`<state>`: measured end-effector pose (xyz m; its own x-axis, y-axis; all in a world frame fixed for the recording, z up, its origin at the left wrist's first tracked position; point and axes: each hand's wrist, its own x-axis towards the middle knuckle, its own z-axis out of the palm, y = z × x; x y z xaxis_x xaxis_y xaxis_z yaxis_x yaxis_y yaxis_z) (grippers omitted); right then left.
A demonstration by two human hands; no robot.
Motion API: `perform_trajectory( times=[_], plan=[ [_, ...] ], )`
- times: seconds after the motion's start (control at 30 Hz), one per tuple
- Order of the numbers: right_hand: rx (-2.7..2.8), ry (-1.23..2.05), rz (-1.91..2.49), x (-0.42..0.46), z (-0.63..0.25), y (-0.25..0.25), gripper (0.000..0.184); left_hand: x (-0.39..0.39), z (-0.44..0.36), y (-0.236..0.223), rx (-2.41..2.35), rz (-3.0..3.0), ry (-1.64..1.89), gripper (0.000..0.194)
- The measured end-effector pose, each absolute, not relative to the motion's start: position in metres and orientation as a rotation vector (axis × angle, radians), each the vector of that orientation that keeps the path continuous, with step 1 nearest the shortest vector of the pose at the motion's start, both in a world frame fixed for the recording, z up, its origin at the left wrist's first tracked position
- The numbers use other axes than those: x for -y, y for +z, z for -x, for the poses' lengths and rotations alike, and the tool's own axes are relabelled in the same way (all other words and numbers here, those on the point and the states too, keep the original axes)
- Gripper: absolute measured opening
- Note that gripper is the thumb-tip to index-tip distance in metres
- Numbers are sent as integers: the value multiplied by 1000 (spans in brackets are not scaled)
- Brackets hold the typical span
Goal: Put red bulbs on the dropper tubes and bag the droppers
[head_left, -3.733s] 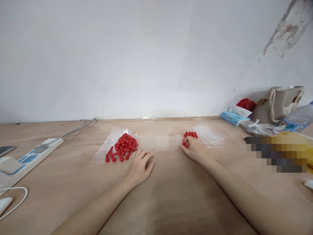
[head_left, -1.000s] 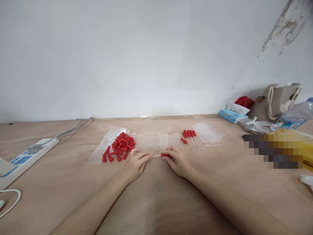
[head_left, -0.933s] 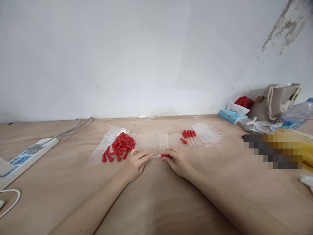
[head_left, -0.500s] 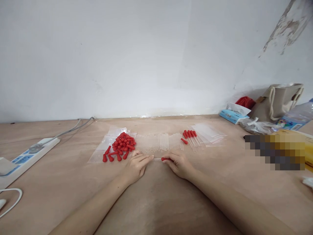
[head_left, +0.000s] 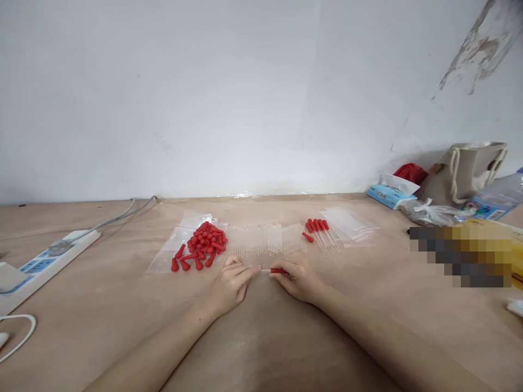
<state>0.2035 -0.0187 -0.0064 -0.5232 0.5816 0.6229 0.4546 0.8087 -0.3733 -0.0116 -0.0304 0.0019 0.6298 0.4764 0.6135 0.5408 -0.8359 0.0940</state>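
My left hand (head_left: pixel 236 283) is closed, pinching a thin clear dropper tube (head_left: pixel 265 271) between its fingertips. Opposite it, my right hand (head_left: pixel 300 279) grips a red rubber bulb (head_left: pixel 278 270), whose near end meets the right end of the tube. How far the tube sits inside the bulb I cannot tell. Just beyond both hands lies a row of clear tubes (head_left: pixel 261 238). A heap of red bulbs (head_left: pixel 206 239) rests on plastic bags at the left. To the right of the row are several droppers with red bulbs fitted (head_left: pixel 322 234) and one loose red bulb (head_left: pixel 308 237).
Clear zip bags (head_left: pixel 351 226) lie right of the droppers. A power strip (head_left: pixel 53 264) with cables stands at the left. Along the right side are a blue tissue pack (head_left: pixel 390 195), a cloth bag (head_left: pixel 447 174), a plastic bottle (head_left: pixel 500 193) and a yellow package (head_left: pixel 490 234). A wall closes off the back.
Both hands have come slightly nearer the table's front edge. My left fingertips have shifted a little to the right, and more of the red bulb shows at my right fingers.
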Motion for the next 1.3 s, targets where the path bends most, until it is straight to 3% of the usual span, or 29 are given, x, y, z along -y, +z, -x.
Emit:
perform_trajectory(
  times=[0.33, 0.5, 0.67, 0.9, 1.3],
  plan=[
    [2258, 192, 744, 18, -201, -7, 14, 31, 8, 2, 877, 2776, -947, 37],
    [2296, 10, 806, 17, -203, 8, 16, 29, 6, 8, 934, 2692, -970, 32],
    [2024, -46, 1054, -9, -240, 23, 19, 24, 14, 12, 1201, 2417, -985, 32],
    [1448, 101, 1768, -37, -292, 17, 25, 17, 20, 7, 1383, 2343, -948, 31],
    [1440, 67, 1781, -37, -290, 5, 25, 17, 20, 6, 1413, 2376, -905, 23]
  ],
)
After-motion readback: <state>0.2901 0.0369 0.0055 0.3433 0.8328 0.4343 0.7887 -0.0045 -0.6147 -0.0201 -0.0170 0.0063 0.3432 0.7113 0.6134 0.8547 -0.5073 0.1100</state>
